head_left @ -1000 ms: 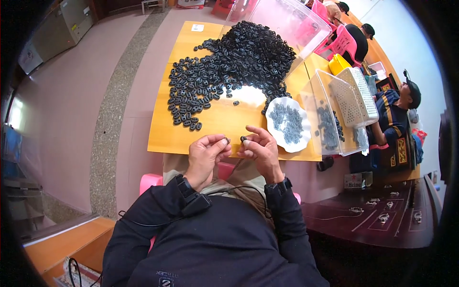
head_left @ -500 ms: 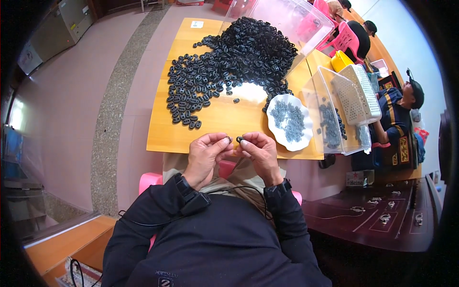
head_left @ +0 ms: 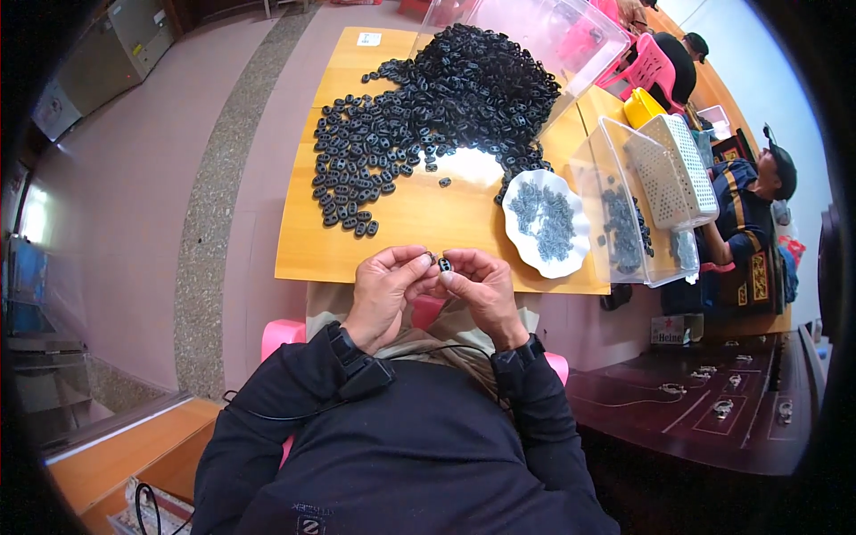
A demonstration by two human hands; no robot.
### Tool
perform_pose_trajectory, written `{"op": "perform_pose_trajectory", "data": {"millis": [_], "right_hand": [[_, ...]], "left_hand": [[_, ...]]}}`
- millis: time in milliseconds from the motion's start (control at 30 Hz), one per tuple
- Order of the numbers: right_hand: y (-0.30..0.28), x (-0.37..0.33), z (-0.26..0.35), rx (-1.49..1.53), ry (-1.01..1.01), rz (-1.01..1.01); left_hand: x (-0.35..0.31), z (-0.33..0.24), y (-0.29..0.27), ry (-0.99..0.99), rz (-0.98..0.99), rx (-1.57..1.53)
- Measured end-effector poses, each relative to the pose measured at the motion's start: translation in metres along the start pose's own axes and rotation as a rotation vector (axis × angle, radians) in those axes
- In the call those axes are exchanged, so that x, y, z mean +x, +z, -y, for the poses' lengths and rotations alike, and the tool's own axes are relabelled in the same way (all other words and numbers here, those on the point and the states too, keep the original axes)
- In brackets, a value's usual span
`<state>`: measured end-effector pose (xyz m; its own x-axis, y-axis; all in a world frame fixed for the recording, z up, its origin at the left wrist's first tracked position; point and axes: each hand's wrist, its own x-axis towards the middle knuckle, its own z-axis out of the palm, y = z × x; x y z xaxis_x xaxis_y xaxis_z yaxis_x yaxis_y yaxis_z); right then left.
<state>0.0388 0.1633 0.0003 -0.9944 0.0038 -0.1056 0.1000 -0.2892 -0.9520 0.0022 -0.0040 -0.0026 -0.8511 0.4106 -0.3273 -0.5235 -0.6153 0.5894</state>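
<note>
Close to the table's near edge, my left hand (head_left: 385, 290) and my right hand (head_left: 486, 290) face each other, fingertips almost meeting. Pinched in the right one is a small black oval piece with two holes (head_left: 445, 265). The left thumb and forefinger are closed on something tiny, too small to make out. Beyond the hands, a big heap of similar black pieces (head_left: 481, 85) covers the far part of the wooden table (head_left: 428, 227). A white wavy-rimmed plate (head_left: 555, 267), to the right of my hands, bears many small clear-grey bits (head_left: 546, 218).
On the right stand a clear plastic bin (head_left: 606, 147) with some black pieces inside, a white perforated basket (head_left: 673, 169) and a yellow bowl (head_left: 642, 107). Another clear bin (head_left: 571, 36) lies behind the heap. A co-worker (head_left: 744, 201) sits farther right.
The black piece in my right fingers has turned so its two-hole face now shows. My hands stay nearly in place; the whole view has shifted slightly.
</note>
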Motion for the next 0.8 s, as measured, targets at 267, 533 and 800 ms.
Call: {"op": "perform_pose_trajectory", "data": {"millis": [267, 533, 800], "right_hand": [[0.0008, 0.0, 0.0011, 0.015, 0.003, -0.013], [-0.0001, -0.0001, -0.0011, -0.024, -0.001, -0.042], [0.0014, -0.0002, 0.0012, 0.018, 0.009, -0.081]], "left_hand": [[0.0002, -0.0003, -0.0002, 0.001, -0.002, 0.042], [-0.001, -0.0006, 0.0022, 0.008, -0.012, 0.037], [-0.0028, -0.0016, 0.0014, -0.028, 0.001, 0.08]]}}
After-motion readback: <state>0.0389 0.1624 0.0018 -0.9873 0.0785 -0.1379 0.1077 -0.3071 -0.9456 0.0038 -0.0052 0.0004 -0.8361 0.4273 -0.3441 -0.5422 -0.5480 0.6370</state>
